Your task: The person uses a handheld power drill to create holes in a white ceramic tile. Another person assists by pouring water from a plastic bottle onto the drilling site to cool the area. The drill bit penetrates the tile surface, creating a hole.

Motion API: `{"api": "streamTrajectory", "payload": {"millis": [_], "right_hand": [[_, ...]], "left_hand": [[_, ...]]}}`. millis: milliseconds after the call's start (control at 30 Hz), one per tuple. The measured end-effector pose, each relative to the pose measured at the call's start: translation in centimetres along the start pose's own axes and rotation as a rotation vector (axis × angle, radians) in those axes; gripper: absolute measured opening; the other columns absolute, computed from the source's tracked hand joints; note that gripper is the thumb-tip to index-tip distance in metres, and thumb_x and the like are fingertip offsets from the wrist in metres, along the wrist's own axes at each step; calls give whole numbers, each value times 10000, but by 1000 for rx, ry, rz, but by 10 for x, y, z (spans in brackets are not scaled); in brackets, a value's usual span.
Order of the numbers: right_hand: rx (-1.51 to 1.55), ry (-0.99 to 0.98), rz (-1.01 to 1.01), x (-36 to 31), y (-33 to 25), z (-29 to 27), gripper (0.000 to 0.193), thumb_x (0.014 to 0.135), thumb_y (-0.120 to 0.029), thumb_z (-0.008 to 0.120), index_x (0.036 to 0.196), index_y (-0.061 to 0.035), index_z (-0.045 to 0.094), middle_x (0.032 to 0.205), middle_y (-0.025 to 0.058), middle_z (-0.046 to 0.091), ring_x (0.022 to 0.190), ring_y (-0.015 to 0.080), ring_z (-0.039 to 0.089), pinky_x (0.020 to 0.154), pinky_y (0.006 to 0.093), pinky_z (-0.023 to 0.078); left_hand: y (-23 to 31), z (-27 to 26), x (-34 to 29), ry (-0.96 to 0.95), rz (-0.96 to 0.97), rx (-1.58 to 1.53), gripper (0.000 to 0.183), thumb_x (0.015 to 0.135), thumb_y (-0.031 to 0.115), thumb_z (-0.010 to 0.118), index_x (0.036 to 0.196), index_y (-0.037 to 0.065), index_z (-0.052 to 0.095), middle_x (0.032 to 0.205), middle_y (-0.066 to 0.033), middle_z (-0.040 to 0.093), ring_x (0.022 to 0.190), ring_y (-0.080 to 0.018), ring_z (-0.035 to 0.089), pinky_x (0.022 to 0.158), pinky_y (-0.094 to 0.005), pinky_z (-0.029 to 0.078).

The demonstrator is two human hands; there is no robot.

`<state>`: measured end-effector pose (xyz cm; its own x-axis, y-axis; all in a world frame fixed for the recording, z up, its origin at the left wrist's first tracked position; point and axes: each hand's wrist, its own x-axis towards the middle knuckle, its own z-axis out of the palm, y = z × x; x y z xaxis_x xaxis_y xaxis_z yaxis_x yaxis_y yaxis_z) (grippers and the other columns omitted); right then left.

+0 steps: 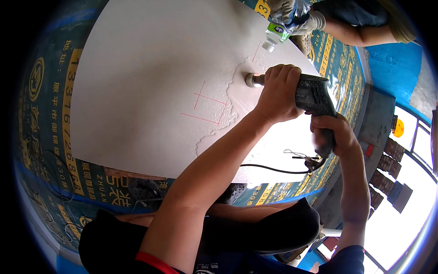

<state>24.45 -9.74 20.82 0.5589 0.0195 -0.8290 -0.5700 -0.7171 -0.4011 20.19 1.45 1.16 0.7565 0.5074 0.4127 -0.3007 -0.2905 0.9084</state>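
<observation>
Both of my hands are closed on a black power drill (315, 93) that is spattered with white drops. My left hand (279, 93) wraps around its front end, while my right hand (338, 132) grips the rear handle. A round metal hole saw (252, 80) at the drill's tip meets the large pale tile (137, 82); whether it has cut in cannot be seen. Water spreads over the tile around the bit. Thin red lines (210, 98) are marked left of the wet area. Beyond the drill, another person's gloved hands (303, 20) tilt a clear bottle (276, 34) with a green label toward the tile.
A black power cord (273, 169) runs from the drill handle across the tile's near edge. Printed green protective sheeting (50, 114) covers the floor around the tile. My bent knee (292, 226) is close to the near edge. Stacked brown blocks (390, 164) stand at the right.
</observation>
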Motion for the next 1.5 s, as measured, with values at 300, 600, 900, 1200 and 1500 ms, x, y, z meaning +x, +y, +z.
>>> {"api": "streamTrajectory", "payload": {"millis": [300, 600, 900, 1200, 1500], "right_hand": [[30, -8, -8, 1, 6, 0, 260, 858, -156, 762, 1046, 21, 740, 837, 73, 695, 697, 165, 648, 639, 309, 509], [78, -42, -27, 3, 13, 2, 319, 884, -140, 710, 1159, 17, 674, 741, 58, 622, 521, 128, 577, 511, 318, 494], [86, -43, -6, 2, 15, 0, 218, 861, -157, 764, 991, 13, 722, 746, 65, 671, 587, 151, 622, 574, 299, 483], [98, -53, -15, 1, 18, 5, 202, 862, -170, 763, 933, 14, 717, 692, 70, 659, 553, 158, 610, 552, 304, 475], [71, -20, 3, 0, 27, 10, 238, 878, -126, 719, 1075, -3, 667, 725, 62, 609, 525, 149, 575, 530, 331, 479]], "left_hand": [[0, 1, -2, -11, 8, 13, 892, 588, 340, 979, 1283, 50, 499, 1245, -177, 620, 1194, -407, 584, 1054, -530, 416], [3, -1, -3, -26, 1, -14, 737, 647, 228, 887, 1257, 16, 532, 1221, -187, 608, 1190, -410, 571, 1064, -543, 407], [3, -2, -3, -26, 7, -11, 739, 636, 219, 887, 1252, 19, 531, 1217, -181, 609, 1187, -407, 573, 1068, -539, 405], [0, -3, -6, -56, 19, 14, 912, 570, 330, 972, 1292, 42, 495, 1254, -188, 603, 1200, -425, 571, 1068, -543, 417], [-1, -4, -10, -45, 41, 2, 893, 578, 295, 959, 1296, 47, 489, 1250, -190, 603, 1185, -425, 577, 1058, -541, 426]]}}
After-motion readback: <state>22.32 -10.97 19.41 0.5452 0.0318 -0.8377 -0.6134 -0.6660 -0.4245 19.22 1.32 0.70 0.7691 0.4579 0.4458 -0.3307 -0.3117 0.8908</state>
